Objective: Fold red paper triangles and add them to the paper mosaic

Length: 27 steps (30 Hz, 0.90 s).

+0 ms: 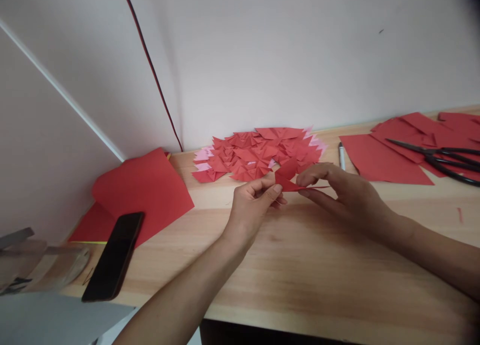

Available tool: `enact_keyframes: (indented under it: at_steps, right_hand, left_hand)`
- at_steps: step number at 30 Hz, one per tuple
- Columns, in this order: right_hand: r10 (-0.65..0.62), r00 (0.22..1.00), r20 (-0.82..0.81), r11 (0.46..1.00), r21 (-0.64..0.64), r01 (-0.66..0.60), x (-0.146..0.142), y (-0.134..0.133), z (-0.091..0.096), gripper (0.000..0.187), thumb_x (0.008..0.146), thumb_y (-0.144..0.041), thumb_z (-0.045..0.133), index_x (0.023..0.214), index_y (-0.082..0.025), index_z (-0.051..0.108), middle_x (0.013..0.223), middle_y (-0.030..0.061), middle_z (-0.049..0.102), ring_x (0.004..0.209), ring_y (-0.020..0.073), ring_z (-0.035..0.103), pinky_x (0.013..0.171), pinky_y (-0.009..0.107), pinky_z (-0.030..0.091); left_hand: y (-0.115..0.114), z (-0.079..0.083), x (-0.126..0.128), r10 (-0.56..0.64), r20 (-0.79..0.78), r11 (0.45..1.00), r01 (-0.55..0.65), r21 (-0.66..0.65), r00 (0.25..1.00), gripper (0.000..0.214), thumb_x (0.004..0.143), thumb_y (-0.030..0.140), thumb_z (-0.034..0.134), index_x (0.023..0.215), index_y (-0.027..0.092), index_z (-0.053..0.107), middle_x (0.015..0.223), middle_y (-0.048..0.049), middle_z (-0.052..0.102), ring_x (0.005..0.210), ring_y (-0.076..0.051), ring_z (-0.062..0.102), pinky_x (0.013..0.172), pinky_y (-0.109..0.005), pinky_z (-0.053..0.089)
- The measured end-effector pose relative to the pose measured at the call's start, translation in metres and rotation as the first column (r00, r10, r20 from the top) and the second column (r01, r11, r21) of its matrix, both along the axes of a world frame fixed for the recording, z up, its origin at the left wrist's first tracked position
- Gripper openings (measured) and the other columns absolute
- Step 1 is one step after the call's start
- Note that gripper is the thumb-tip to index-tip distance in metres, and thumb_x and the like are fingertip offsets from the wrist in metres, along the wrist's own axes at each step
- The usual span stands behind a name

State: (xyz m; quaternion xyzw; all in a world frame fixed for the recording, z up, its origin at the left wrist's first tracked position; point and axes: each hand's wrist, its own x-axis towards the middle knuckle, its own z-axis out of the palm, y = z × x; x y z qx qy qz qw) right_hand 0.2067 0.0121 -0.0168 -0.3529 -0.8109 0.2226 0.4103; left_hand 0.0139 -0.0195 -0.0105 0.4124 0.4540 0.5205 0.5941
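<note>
Wall: pale [285, 55], rising behind a wooden table [292, 280].
Folded pile: red and pink pieces [258, 155] lie along the wall, just beyond both hands.
Right hand: thumb and forefinger [348, 197] pinch the paper's right side, bowed apart behind their tips.
Left hand: thumb [253, 200] pressed against curled fingers, gripping the paper's left corner.
Red paper: partly folded [286, 180], held between the hands above the table.
Crease: folding seems in hand; shaping it further likely calls for a steady left grip.

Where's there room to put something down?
The biggest bare patch of table lies between the right hand and the front edge. Another lies between the phone and left arm. Folded papers crowd the back; scissors and red sheets crowd the right.
</note>
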Motion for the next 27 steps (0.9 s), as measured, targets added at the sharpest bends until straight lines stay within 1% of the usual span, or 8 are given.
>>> enact_keyframes:
  at_steps: [2,6,8,13,17,24,27]
  right_hand:
    - [-0.006,1.000,-0.008,1.000,-0.027,0.006,-0.001,-0.001,0.001,0.007,0.090,-0.032,0.060,0.095,-0.027,0.060,0.091,0.0039,0.069,0.081,0.0206,0.064,0.072,0.036,0.051]
    - [0.075,0.997,-0.005,0.992,-0.101,-0.075,-0.001,-0.002,0.005,0.009,0.092,-0.033,0.058,0.096,-0.028,0.064,0.092,0.0032,0.070,0.083,0.0203,0.065,0.071,0.034,0.050]
    - [0.088,0.996,-0.001,0.986,-0.144,-0.087,-0.001,-0.001,0.005,0.012,0.092,-0.035,0.057,0.096,-0.029,0.066,0.093,0.0032,0.071,0.085,0.0214,0.066,0.072,0.035,0.050]
    - [0.006,1.000,-0.030,0.966,-0.258,-0.013,-0.002,-0.002,0.005,0.015,0.089,-0.041,0.060,0.091,-0.028,0.066,0.091,0.0022,0.071,0.085,0.0222,0.065,0.075,0.037,0.049]
    - [-0.055,0.992,-0.114,0.929,-0.371,0.009,-0.004,-0.001,0.007,0.018,0.084,-0.043,0.067,0.088,-0.026,0.063,0.090,0.0024,0.069,0.087,0.0228,0.065,0.078,0.037,0.050]
    - [-0.069,0.990,-0.121,0.861,-0.509,-0.002,-0.006,0.005,0.010,0.025,0.078,-0.046,0.071,0.089,-0.024,0.066,0.092,0.0028,0.071,0.084,0.0221,0.066,0.072,0.034,0.050]
    - [-0.055,0.992,-0.112,0.853,-0.522,-0.012,-0.005,0.005,0.012,0.026,0.077,-0.048,0.071,0.081,-0.023,0.067,0.082,0.0018,0.069,0.076,0.0203,0.063,0.064,0.031,0.048]
  left_hand:
    - [0.001,-0.001,-0.001,0.002,0.009,1.000,-0.002,-0.003,1.000,0.020,0.074,0.032,0.077,0.078,0.013,0.071,0.065,-0.0012,0.066,0.060,-0.010,0.060,0.064,-0.024,0.049]
    - [0.002,-0.002,-0.002,-0.002,0.004,1.000,0.002,0.013,1.000,0.019,0.073,0.031,0.078,0.080,0.014,0.072,0.065,-0.0007,0.067,0.060,-0.010,0.060,0.064,-0.024,0.048]
    - [0.002,-0.002,-0.002,-0.003,-0.017,1.000,0.003,0.016,1.000,0.017,0.073,0.030,0.077,0.080,0.015,0.073,0.065,-0.0007,0.067,0.060,-0.010,0.059,0.062,-0.023,0.047]
    - [0.000,0.002,0.000,-0.030,-0.051,0.999,0.031,0.023,0.998,0.018,0.076,0.031,0.075,0.080,0.014,0.073,0.068,-0.0025,0.068,0.063,-0.011,0.060,0.063,-0.023,0.046]
    - [-0.002,0.007,0.000,-0.048,-0.081,0.998,0.050,0.028,0.996,0.018,0.077,0.031,0.075,0.076,0.014,0.074,0.067,-0.0034,0.068,0.063,-0.012,0.062,0.065,-0.025,0.048]
    - [-0.001,0.005,0.000,-0.061,-0.118,0.998,0.064,0.028,0.991,0.016,0.073,0.029,0.077,0.079,0.015,0.075,0.065,-0.0031,0.069,0.061,-0.013,0.062,0.064,-0.026,0.049]
    - [-0.001,0.003,0.001,-0.046,-0.126,0.998,0.052,0.043,0.991,0.016,0.073,0.030,0.077,0.079,0.015,0.076,0.065,-0.0023,0.069,0.063,-0.013,0.062,0.066,-0.026,0.049]
